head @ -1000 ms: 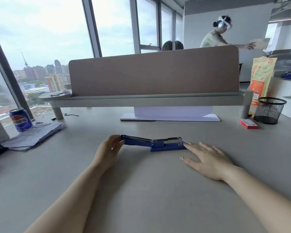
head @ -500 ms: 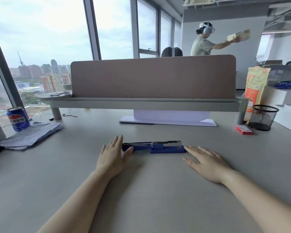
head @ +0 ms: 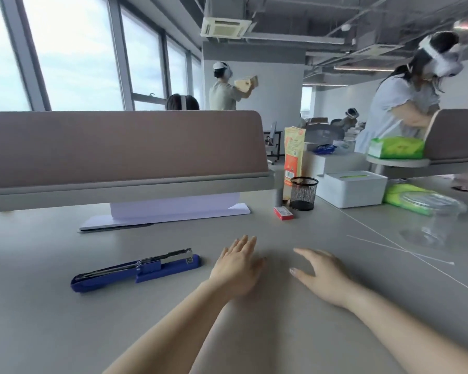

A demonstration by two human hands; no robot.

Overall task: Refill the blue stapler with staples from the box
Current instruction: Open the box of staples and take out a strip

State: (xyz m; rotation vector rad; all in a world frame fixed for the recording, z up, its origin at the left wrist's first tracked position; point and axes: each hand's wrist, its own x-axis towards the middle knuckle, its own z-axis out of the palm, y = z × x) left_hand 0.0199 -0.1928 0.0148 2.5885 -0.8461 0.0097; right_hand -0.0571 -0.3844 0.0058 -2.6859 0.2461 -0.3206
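Note:
The blue stapler lies folded open flat on the grey desk, its metal staple channel facing up. My left hand rests flat and empty on the desk just to the right of the stapler, not touching it. My right hand hovers low beside it with fingers spread, holding nothing. The small red staple box lies closed farther back, beyond both hands, next to a black mesh cup.
A brown divider panel with a shelf crosses the back of the desk, white paper under it. To the right sit an orange bag, a white box, green packs and a clear plastic container. Several people stand behind.
My view has swung to the right, so the stapler now sits at the left. Both hands have come off the stapler and moved right, toward the red box.

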